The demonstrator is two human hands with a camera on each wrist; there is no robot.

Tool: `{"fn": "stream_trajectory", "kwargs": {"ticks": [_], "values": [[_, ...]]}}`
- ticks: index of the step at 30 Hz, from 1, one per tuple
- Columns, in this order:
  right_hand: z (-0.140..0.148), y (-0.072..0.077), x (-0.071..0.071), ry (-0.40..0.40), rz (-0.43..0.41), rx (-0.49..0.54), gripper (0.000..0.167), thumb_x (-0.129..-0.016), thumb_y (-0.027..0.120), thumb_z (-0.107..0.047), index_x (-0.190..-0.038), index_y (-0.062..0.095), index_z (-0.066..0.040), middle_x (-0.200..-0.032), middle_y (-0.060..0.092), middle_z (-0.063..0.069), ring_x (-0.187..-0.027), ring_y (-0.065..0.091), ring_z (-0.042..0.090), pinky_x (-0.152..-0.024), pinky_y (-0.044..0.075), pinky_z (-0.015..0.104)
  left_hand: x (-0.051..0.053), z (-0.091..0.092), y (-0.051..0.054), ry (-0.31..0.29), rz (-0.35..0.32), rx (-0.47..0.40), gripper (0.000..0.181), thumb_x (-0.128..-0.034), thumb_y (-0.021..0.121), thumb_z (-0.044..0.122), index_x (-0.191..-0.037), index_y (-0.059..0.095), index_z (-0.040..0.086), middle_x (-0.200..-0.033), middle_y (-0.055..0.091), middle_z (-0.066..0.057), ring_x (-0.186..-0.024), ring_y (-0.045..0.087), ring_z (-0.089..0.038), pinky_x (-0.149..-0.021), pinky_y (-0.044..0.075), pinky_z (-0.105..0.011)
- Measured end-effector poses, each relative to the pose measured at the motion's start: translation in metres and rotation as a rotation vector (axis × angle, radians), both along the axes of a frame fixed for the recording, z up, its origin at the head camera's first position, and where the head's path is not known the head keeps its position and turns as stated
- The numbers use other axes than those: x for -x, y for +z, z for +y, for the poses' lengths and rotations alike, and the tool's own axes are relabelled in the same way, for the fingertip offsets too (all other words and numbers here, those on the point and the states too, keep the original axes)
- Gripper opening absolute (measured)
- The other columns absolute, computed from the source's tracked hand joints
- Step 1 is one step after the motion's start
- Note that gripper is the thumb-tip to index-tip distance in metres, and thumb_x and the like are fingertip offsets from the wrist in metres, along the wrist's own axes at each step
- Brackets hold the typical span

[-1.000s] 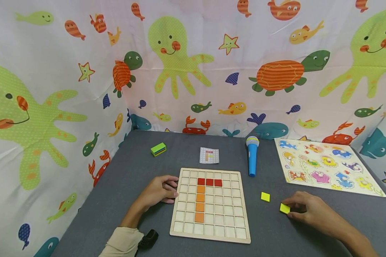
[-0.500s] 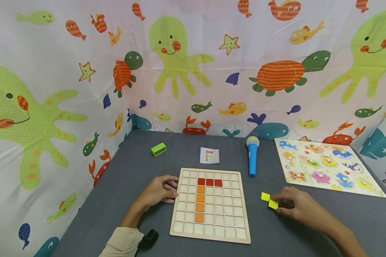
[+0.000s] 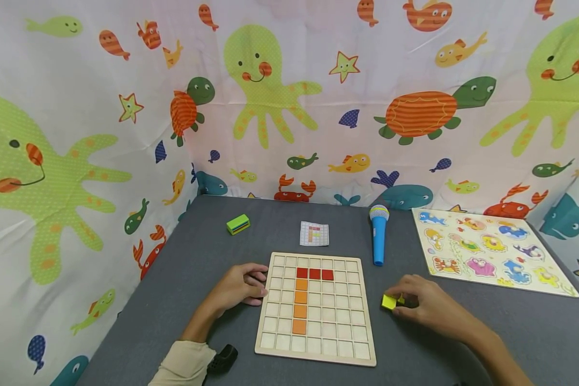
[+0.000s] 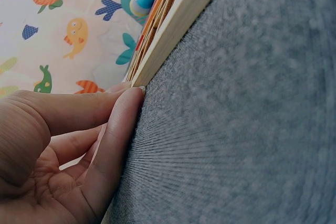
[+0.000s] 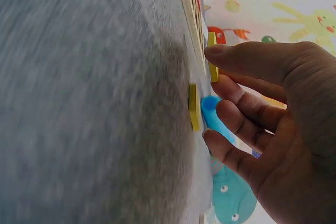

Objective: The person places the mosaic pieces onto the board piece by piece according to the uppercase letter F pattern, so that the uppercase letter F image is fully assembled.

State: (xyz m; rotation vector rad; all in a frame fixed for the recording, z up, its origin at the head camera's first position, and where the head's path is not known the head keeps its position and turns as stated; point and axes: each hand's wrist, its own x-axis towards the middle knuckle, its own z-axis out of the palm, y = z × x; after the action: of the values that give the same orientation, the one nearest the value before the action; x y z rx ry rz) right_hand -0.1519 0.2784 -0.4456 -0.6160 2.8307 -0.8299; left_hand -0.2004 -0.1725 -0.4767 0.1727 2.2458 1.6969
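Observation:
A square wooden grid board (image 3: 338, 316) lies in the middle of the table, with red tiles (image 3: 314, 274) in a row and orange tiles (image 3: 300, 311) in a column beneath. My left hand (image 3: 238, 287) holds the board's left edge; thumb and forefinger meet at its wooden rim (image 4: 178, 30) in the left wrist view. Right of the board, my right hand (image 3: 434, 304) pinches a yellow tile (image 3: 388, 302) between thumb and fingers, just off the table. A second yellow tile (image 5: 194, 107) lies on the cloth below, mostly hidden by my fingers in the head view.
Behind the board lies a small card with a coloured grid pattern (image 3: 314, 234). A blue toy microphone (image 3: 378, 241) stands to its right, then an animal puzzle board (image 3: 492, 252). A stack of coloured tiles (image 3: 238, 224) sits back left. A printed curtain (image 3: 289, 161) encloses the table.
My right hand has moved left with its yellow tile, past the second tile and closer to the board. The left hand stays at the board's edge.

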Motion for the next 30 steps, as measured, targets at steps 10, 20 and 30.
{"fn": "stream_trajectory", "kwargs": {"ticks": [10, 20, 30], "values": [[-0.028, -0.003, 0.01, 0.06, -0.011, -0.016, 0.027, -0.095, 0.081, -0.033, -0.12, 0.08, -0.022, -0.101, 0.061, -0.013, -0.093, 0.054, 0.007, -0.075, 0.052, 0.025, 0.0, -0.001, -0.001, 0.0, -0.008, -0.004, 0.059, -0.0882, 0.082, -0.002, -0.143, 0.06, -0.002, -0.119, 0.063, -0.017, -0.094, 0.072, -0.02, -0.073, 0.069, -0.039], [-0.053, 0.002, 0.018, 0.104, 0.017, -0.002, 0.03, -0.095, 0.081, -0.037, -0.121, 0.079, -0.022, -0.109, 0.063, -0.012, -0.101, 0.054, 0.011, -0.08, 0.053, 0.028, 0.0, 0.001, -0.001, 0.009, -0.011, 0.002, 0.06, -0.0872, 0.083, -0.001, -0.143, 0.061, -0.001, -0.118, 0.063, -0.016, -0.093, 0.072, -0.02, -0.073, 0.069, -0.039], [-0.08, 0.004, 0.024, 0.143, -0.008, 0.04, 0.029, -0.096, 0.08, -0.029, -0.123, 0.079, -0.018, -0.113, 0.065, -0.01, -0.106, 0.055, 0.015, -0.083, 0.053, 0.032, -0.001, 0.001, 0.002, -0.004, -0.008, -0.009, 0.058, -0.0886, 0.082, -0.002, -0.143, 0.06, -0.003, -0.12, 0.062, -0.019, -0.092, 0.072, -0.02, -0.073, 0.069, -0.039]]}}
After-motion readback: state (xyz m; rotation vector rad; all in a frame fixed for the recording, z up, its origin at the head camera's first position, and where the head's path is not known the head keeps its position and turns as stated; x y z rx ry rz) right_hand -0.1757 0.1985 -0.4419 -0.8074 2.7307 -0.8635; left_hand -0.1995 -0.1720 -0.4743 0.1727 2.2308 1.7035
